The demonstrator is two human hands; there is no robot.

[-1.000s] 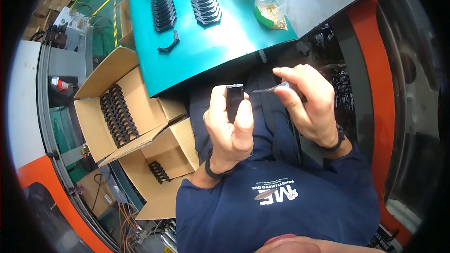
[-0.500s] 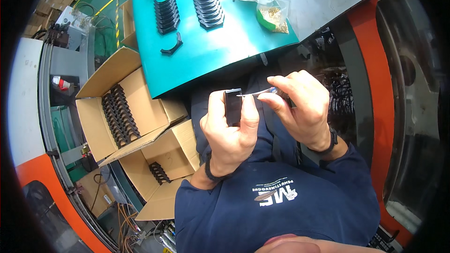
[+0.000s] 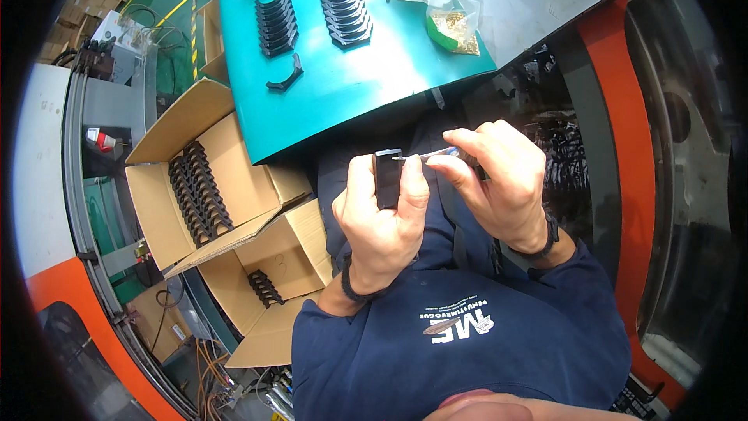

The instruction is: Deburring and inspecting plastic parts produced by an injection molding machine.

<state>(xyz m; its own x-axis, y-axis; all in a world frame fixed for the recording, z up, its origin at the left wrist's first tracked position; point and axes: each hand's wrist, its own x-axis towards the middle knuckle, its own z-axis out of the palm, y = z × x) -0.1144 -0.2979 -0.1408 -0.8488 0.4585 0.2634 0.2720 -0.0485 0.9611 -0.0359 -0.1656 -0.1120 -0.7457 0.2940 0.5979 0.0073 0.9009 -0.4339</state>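
Note:
My left hand (image 3: 383,230) grips a small black plastic part (image 3: 387,181) upright between its thumb and fingers, above my lap. In my right hand (image 3: 505,183), a slim, pointed metal tool (image 3: 427,155), which looks like a small blade, is pinched between thumb and forefinger. Its tip lies at the upper part of the black piece, just over my left thumb; whether it touches cannot be made out. The tool's handle end is mostly hidden by my right fingers, with a bit of blue showing there.
Beyond my hands, a green-topped table (image 3: 327,97) carries two rows of curved black parts (image 3: 343,8), one loose curved part (image 3: 286,76) and a clear bag of small brass-coloured pieces (image 3: 456,27). On the left, two open cardboard boxes (image 3: 249,160) hold black parts. An orange-edged machine (image 3: 623,109) stands right.
Both hands stay almost in place. The tool has tilted slightly, and my right hand has shifted a little to the left. The black part remains in my left hand.

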